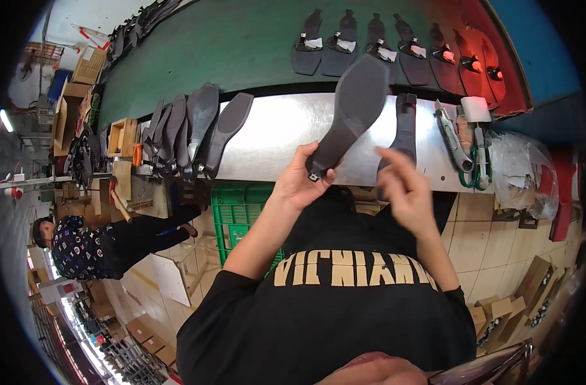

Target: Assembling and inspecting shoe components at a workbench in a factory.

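My left hand (298, 183) grips a dark shoe sole (357, 96) by its narrow heel end. The sole is tilted up, its broad forepart pointing away from me over the metal tabletop (274, 122). A small shiny piece shows at the heel by my fingers. My right hand (408, 192) is to the right, blurred by motion, its fingers apart with nothing seen in them. Just beyond it, a second dark sole (405, 125) lies on the metal, partly hidden by the hand. Left of the held sole, several dark soles (177, 135) are bunched at the table's front.
Several soles with straps (342, 45) lie in a row on the green surface (241, 51), the right ones under red light. A utility knife (453, 138), scissors (482, 163) and a plastic bag (524, 173) lie right. A green crate (241, 212) stands below; a person (94, 247) is at left.
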`<state>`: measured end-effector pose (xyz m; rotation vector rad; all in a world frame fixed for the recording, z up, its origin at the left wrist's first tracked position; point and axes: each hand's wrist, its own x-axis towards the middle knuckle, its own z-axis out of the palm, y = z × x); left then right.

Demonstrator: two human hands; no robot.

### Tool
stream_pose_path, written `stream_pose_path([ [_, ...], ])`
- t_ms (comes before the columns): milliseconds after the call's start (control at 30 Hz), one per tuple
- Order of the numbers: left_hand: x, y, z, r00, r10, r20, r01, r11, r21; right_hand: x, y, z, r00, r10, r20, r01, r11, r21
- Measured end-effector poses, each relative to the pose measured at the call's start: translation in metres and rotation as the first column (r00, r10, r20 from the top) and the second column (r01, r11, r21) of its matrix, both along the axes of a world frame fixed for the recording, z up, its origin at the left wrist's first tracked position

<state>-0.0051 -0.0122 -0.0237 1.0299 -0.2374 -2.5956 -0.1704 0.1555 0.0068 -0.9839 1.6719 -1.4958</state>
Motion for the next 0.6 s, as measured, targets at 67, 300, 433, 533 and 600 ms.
stream_pose_path([
  [67,-0.007,0.006,0.006,1.000,0.009,-0.001,-0.009,0.999,0.048,0.017,-0.008,0.003,0.971,0.164,0.174,-0.175,0.983,0.047],
  [300,-0.022,0.016,0.010,0.998,-0.009,-0.061,0.017,0.991,0.130,0.034,-0.009,-0.014,0.938,0.175,0.301,-0.186,0.983,0.008],
  [433,-0.024,0.019,0.006,0.990,-0.037,-0.139,0.056,0.989,0.139,0.035,-0.007,-0.026,0.963,0.151,0.225,-0.138,0.988,-0.076],
  [533,-0.028,0.023,0.014,0.988,0.006,-0.151,0.023,0.981,0.190,0.031,-0.004,-0.032,0.883,0.155,0.444,-0.106,0.985,-0.133],
  [600,-0.028,0.022,0.006,0.994,-0.013,-0.105,0.021,0.997,0.073,0.023,-0.003,-0.037,0.725,0.210,0.656,-0.129,0.977,-0.170],
])
